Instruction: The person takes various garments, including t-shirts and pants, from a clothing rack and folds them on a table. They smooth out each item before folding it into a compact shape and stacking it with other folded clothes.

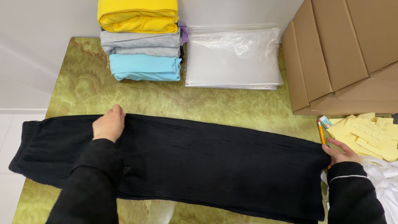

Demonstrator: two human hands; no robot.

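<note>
green marble table (232, 105) | white wall (45, 45) | black garment (207, 161) spread flat across it

folded yellow (138, 15), grey (141, 43) and light-blue garments (146, 67) stacked, clear plastic bags (233, 57) beside; cardboard boxes (344, 54), yellow paper notes (369, 130), pencil (321, 132)

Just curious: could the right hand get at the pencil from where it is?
Probably yes: the right hand rests at the black garment's end, and the pencil lies just beside it, uncovered.
</note>
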